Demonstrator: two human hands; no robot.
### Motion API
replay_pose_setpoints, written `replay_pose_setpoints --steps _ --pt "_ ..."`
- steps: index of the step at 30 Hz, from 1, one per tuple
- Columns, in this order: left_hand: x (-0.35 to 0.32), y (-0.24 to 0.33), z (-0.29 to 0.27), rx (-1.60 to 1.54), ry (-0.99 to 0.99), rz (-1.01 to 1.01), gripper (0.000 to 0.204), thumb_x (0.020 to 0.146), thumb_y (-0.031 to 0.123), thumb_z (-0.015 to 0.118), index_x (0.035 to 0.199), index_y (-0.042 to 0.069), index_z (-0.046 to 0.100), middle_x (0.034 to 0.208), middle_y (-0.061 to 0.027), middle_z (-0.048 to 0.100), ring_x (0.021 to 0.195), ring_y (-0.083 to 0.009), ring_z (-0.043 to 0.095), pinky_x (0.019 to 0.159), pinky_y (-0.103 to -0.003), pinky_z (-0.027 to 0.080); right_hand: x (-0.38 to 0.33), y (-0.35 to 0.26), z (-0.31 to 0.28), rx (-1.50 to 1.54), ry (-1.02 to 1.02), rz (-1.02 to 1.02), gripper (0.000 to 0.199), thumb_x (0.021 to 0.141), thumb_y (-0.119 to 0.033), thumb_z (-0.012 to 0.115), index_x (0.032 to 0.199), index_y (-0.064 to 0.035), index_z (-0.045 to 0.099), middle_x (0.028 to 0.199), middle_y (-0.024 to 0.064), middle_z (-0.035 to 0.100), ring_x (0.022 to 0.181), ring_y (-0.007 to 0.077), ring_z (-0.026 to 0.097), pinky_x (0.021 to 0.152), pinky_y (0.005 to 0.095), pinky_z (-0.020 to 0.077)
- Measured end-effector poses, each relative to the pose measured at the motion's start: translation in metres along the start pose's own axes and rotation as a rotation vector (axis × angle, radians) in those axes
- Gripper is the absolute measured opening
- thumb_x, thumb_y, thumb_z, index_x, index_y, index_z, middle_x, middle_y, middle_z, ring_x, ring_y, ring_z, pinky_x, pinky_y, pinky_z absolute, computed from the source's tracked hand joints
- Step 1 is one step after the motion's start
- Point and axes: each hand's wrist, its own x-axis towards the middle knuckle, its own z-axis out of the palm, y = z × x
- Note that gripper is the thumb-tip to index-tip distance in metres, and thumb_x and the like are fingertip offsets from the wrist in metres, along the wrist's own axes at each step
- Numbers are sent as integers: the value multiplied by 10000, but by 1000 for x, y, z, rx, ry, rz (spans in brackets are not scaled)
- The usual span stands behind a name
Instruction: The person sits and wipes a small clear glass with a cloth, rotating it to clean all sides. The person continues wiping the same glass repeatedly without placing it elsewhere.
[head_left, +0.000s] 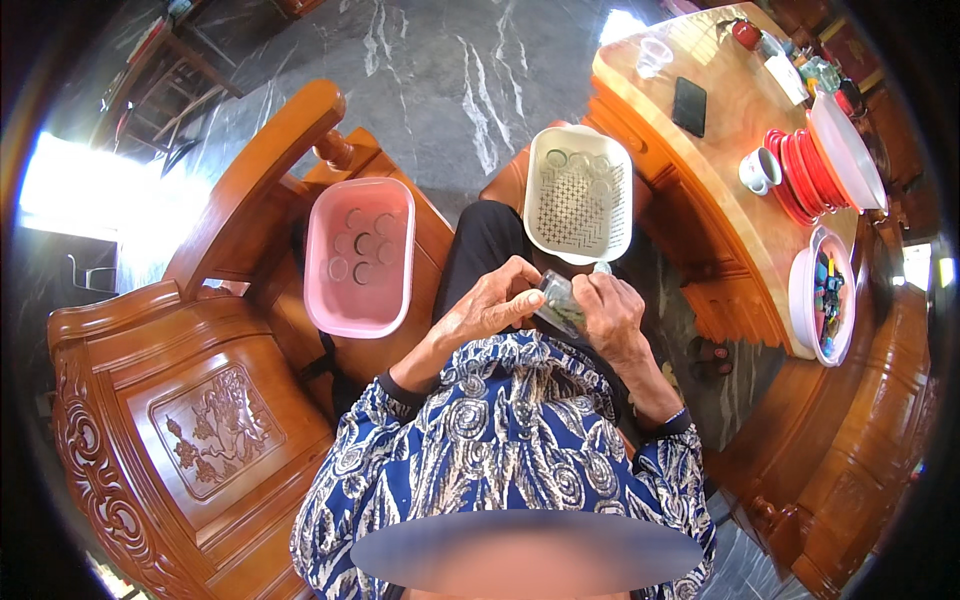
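A clear drinking glass (562, 302) lies tilted between my two hands, above my lap. My left hand (490, 300) grips one end of it, thumb stretched along the rim side. The curled fingers of my right hand (612, 312) close on the other side of the glass. Something small and pale (602, 268) pokes out above the right fingers; its kind cannot be made out. Beyond my hands stands a cream plastic basket (534, 215) with several clear glasses at its far end. To the left, a pink basin (400, 300) holds several round clear glasses.
The pink basin rests on a carved wooden chair (220, 430). At the right, a wooden table (650, 85) bears a phone (690, 106), a white cup (760, 171), red-rimmed stacked dishes (800, 170) and a white tub (803, 300) of small colourful pieces. Grey veined floor (430, 80) lies ahead.
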Motion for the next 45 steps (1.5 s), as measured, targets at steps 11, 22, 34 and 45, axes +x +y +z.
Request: replay_pose_setpoints --steps 11,22,34,45 --pt "2 -16 2 -38 -37 124 440 870 312 694 1151 39 495 947 -25 561 854 -82 507 764 -246 429 7 -1 1 230 28 60 266 704 -143 696 910 -41 562 727 98 557 646 268 614 567 357 495" --pt "8 -2 0 251 -17 326 581 818 191 745 1319 61 479 1034 -37 567 939 -107 536 845 -287 459 2 -4 13 1335 -304 832 147 830 -124 559 864 1 626 712 7 587 660 73 538 598 238 445" --pt "6 -14 6 200 133 302 477 847 266 723 1188 21 497 818 -83 636 692 -127 629 632 -271 518 -15 0 24 1595 -327 908 323 892 -329 641 894 -6 624 740 21 613 668 89 583 587 234 457" --pt "0 -9 -6 38 191 -144 410 920 447 559 888 39 583 624 26 504 515 -30 435 465 -189 348 1 -8 11 255 -167 116 313 711 -127 695 992 -60 574 798 86 569 701 276 625 605 364 495"
